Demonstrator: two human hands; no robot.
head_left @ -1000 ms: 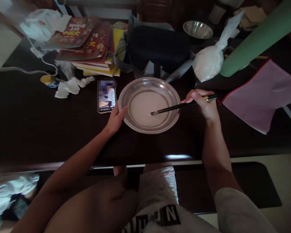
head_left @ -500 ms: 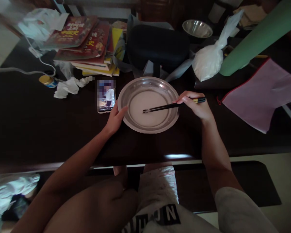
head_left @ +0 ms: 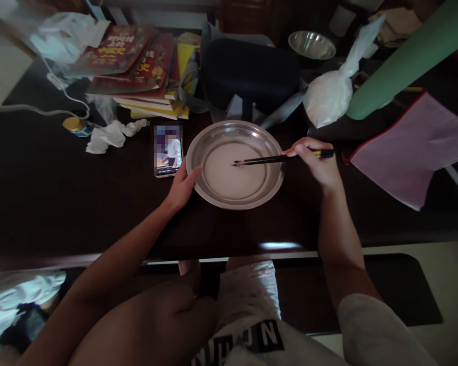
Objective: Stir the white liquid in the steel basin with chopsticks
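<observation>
Holding pale white liquid, steel bowl (head_left: 198, 175) gleams.

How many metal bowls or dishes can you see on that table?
2. A wide metal dish of pale liquid sits near the table's front edge, left hand on its rim, right hand dipping chopsticks in. A smaller metal bowl stands behind. Clutter may hide others.

Shiny metal dish (head_left: 213, 133), glossy dark table (head_left: 61, 203)

Two hands (head_left: 181, 185) working, two steel bowls (head_left: 269, 147) sitting out, one pair of chopsticks (head_left: 267, 160), one phone (head_left: 168, 150), one tied white bag (head_left: 330, 96), one book stack (head_left: 137, 66)
</observation>
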